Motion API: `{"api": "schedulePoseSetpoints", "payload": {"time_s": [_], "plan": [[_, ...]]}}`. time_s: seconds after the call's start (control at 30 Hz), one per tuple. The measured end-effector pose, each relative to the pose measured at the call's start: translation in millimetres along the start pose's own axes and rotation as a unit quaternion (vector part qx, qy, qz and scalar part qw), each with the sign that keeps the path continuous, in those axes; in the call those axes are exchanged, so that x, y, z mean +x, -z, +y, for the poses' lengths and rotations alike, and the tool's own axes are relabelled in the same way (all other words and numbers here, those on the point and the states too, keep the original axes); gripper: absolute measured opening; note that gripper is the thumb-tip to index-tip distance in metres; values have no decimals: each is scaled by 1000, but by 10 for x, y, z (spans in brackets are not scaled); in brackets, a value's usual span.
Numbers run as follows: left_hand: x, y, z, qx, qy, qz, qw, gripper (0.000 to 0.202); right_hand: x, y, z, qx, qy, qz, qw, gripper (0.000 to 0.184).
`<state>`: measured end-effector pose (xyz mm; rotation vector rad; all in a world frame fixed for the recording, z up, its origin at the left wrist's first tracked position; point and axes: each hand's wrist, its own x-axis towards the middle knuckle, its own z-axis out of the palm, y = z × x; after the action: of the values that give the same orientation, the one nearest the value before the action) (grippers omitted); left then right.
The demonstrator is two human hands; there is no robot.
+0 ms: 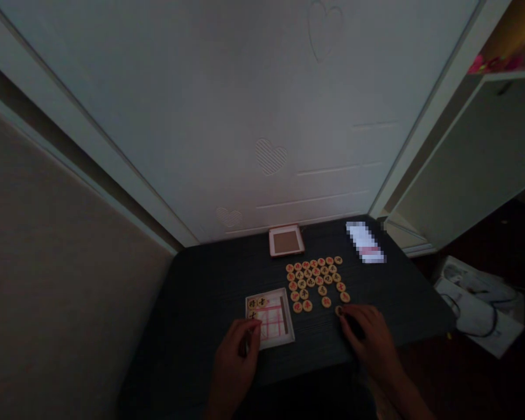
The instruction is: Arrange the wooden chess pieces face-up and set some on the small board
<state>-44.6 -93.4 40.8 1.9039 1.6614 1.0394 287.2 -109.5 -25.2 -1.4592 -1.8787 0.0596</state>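
Observation:
Round wooden Chinese chess pieces [316,272] with red and black characters lie in rows on the dark table. To their left is a shallow white box [290,326] with a red-lined sheet [275,319] inside and a few black-character pieces [261,303] along its upper left. My left hand [238,357] is at the box's lower left corner, thumb and fingers pinched together; whatever they hold is hidden. At the lower right of the rows, my right hand [371,335] has its thumb and fingertips closed on a single Chinese chess piece [338,311].
An open, pale-rimmed box lid [286,241] lies at the back against the white panel [201,116]. A blurred-out bright rectangle [366,242] is at the table's back right. White bags [481,303] sit beyond the right edge, below an open cabinet door [476,157].

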Motion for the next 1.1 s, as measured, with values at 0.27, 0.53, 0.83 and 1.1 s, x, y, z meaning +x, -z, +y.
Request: {"api": "schedulePoseSetpoints", "payload": {"time_s": [0.27, 0.53, 0.83, 1.1], "plan": [[-19, -41, 155, -20, -3, -36, 999, 19, -6, -27, -26, 16, -16, -7, 1000, 17], [-69, -98, 249, -60, 40, -72, 995, 19, 70, -38, -258, 91, 10, -29, 995, 17], [-97, -220, 523, -179, 116, -154, 965, 22, 302, -34, -787, 199, 85, -54, 975, 28], [-90, -304, 601, -268, 158, -154, 938, 26, 312, -131, -948, 209, 120, -69, 968, 31]]}}
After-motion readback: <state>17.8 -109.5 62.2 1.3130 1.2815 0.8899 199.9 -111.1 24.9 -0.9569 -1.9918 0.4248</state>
